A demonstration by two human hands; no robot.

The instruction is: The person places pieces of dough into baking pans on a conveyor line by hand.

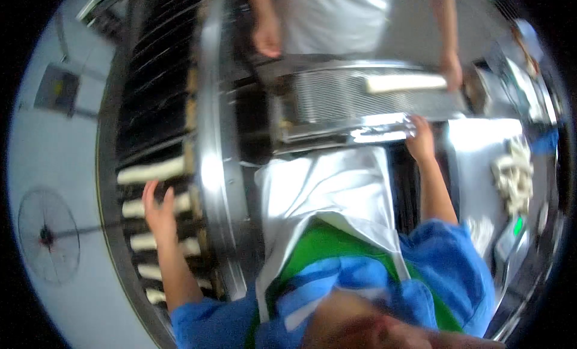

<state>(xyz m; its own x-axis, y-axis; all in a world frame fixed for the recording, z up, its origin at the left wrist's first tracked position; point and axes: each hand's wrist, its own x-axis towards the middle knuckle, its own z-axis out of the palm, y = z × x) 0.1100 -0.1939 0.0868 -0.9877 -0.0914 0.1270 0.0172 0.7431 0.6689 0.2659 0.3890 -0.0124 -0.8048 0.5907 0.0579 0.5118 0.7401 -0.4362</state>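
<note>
My left hand (159, 211) is over the dark rack at the left, fingers spread. It holds nothing that shows, and its fingertips are by the long pale dough strips (151, 171); blur hides whether they touch. My right hand (422, 142) lies at the front edge of a ridged metal tray (336, 100), its fingers appearing closed over the rim. On that tray rests one white dough strip (406, 83). Its right end is at the hand (452, 72) of a person across from me.
That person's other hand (267, 38) hangs near a white apron. A broad metal rail (213, 157) runs beside the rack. At the right, a pile of dough pieces (514, 175) lies on a metal surface near a device with a green display (518, 226). A fan (48, 236) stands far left.
</note>
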